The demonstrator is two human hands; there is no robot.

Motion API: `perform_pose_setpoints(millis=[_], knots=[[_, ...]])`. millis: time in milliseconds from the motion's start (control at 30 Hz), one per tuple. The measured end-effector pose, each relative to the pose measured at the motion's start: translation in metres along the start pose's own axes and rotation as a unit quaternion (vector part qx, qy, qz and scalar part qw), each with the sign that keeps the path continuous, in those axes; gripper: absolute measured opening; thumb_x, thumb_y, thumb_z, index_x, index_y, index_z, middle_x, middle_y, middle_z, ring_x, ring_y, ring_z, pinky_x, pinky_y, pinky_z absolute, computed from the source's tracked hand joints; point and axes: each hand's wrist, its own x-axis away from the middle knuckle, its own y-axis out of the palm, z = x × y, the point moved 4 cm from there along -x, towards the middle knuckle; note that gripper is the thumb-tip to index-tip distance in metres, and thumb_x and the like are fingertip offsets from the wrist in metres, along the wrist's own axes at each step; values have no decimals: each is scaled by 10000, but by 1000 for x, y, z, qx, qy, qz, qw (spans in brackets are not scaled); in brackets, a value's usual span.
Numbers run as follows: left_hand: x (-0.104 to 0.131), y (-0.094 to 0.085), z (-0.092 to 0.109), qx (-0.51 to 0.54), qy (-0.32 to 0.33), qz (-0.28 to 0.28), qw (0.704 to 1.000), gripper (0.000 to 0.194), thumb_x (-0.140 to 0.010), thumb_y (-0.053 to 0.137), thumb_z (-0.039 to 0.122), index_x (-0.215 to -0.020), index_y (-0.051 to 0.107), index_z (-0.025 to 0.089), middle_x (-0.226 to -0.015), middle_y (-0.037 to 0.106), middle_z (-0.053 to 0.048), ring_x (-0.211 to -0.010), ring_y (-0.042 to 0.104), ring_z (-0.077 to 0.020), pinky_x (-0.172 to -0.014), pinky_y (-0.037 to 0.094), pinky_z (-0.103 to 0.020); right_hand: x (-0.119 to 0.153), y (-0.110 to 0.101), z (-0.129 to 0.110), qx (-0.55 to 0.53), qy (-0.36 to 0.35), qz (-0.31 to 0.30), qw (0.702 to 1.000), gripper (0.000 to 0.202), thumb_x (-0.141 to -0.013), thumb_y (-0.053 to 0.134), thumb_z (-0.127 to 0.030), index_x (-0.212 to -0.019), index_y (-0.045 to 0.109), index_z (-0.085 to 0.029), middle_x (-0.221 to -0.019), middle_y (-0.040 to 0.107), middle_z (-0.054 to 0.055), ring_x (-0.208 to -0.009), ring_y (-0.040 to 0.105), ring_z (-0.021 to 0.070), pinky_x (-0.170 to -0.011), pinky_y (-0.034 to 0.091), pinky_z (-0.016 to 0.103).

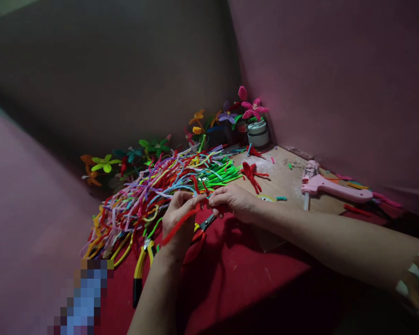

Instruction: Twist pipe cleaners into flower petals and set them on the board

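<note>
Between my two hands is a red pipe cleaner (179,227), its fuzzy tail hanging down over my left wrist. My left hand (179,216) is closed with its thumb and fingers pinching the pipe cleaner. Fingertips of my right hand (230,202) pinch it from the other side, close to my left thumb. Below the hands lie scissors (206,222) with dark blades, partly hidden. Yellow-and-black pliers (142,265) rest on the red cloth left of my left forearm. A red pipe-cleaner piece (253,176) with a petal shape lies beyond my right hand.
A large heap of coloured pipe cleaners (153,186) spreads behind and left of my hands. At right, a pink glue gun (338,186) stands on a board (279,163). Pipe-cleaner flowers (254,109) and a grey lidded jar (258,134) line the back wall.
</note>
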Motion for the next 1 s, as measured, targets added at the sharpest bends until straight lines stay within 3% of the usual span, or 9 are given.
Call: perform_pose_setpoints(millis=[167,333,400,500,600,667,767,867,1000], knots=[[-3,-8,16,-99,55,-75,991,70,-755,572,262,-789,629,238,-759,555,-25,-702,485,-156,-628,399,-272,3,2,-5,69,2,-12,998,73,-601,554,-143,-539,581,-116,-388,525,-16,-358,427,74,-408,335,206],[4,1,35,-248,196,-192,929,167,-785,447,169,-766,612,184,-801,602,-73,-765,497,-193,-728,380,-333,5,4,-3,126,4,-45,991,86,-604,555,-147,-520,560,-132,-374,500,-27,-353,407,77,-401,316,213],[4,3,29,-242,119,-187,945,136,-763,467,185,-695,584,175,-694,575,-59,-669,491,-175,-644,381,-303,7,5,-3,186,-15,-46,981,101,-625,555,-160,-527,555,-135,-399,502,-28,-372,406,72,-413,306,207],[5,3,8,-77,-120,-189,972,181,-725,549,298,-602,532,166,-544,479,-10,-496,409,-113,-477,324,-236,15,10,-11,344,-134,-19,929,126,-678,520,-161,-560,561,-140,-469,520,-19,-440,421,73,-458,294,205],[14,12,-7,199,-339,-247,886,314,-688,596,395,-536,443,166,-443,324,52,-377,257,-53,-359,204,-189,29,19,-22,493,-310,17,813,145,-702,482,-134,-573,546,-149,-536,537,9,-525,446,98,-534,310,231],[18,17,-9,314,-399,-262,821,359,-663,630,394,-517,392,170,-434,286,69,-362,208,-35,-330,165,-170,36,24,-25,549,-389,22,740,147,-707,475,-130,-569,520,-155,-561,547,33,-556,452,121,-575,318,257],[21,21,-8,371,-424,-244,789,346,-650,663,349,-542,391,165,-453,297,75,-367,206,-25,-318,175,-148,40,27,-24,576,-445,15,686,145,-710,472,-126,-572,494,-166,-573,550,50,-565,448,138,-602,319,282],[20,22,-6,371,-422,-212,800,342,-659,661,355,-554,395,167,-441,283,86,-352,191,-19,-310,174,-145,38,23,-24,543,-430,39,720,150,-724,468,-131,-581,493,-168,-571,535,39,-569,445,132,-602,325,271],[12,11,-1,251,-344,-125,896,256,-662,659,359,-612,529,144,-442,362,68,-351,264,-27,-332,220,-158,28,14,-23,398,-303,61,864,135,-728,479,-144,-601,525,-156,-543,489,-9,-527,421,93,-540,319,225]])
